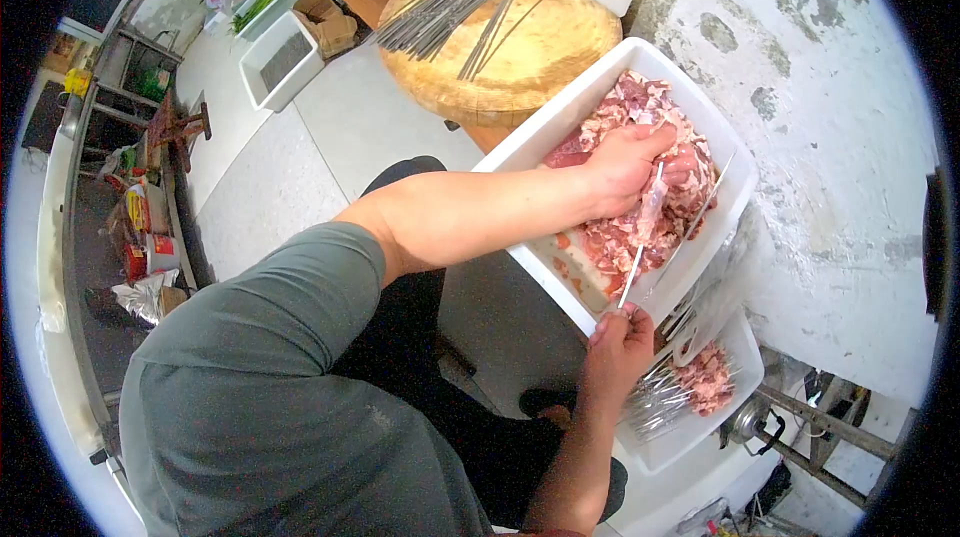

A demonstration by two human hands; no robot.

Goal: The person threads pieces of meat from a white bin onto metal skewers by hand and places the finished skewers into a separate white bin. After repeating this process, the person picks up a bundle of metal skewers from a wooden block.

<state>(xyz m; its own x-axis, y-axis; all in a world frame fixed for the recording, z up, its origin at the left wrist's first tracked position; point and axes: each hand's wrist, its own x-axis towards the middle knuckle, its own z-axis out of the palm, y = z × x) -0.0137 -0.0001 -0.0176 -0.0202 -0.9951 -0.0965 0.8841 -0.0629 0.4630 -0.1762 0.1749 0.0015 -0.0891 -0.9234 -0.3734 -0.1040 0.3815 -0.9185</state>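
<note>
My right hand (pixel 618 342) is closed around the lower end of a thin metal skewer (pixel 630 277), at the near edge of a white tub (pixel 560 292). The skewer slants up over raw meat pieces (pixel 625 232) in the tub. Pink meat (pixel 653 207) is threaded along its upper part. My left hand (pixel 630 165) reaches over the tub with its fingers pinched on meat near the skewer's tip; the fingers partly hide this piece. Another thin skewer (pixel 700 212) lies slanting along the tub's right side.
Below the tub, a smaller white tray (pixel 670 449) holds several skewers with meat bunched at one end (pixel 706 379). Bare metal skewers (pixel 450 12) lie on a round wooden chopping block (pixel 560 37). A rough wall (pixel 800 117) rises at right. Another white bin (pixel 300 72) stands on the floor.
</note>
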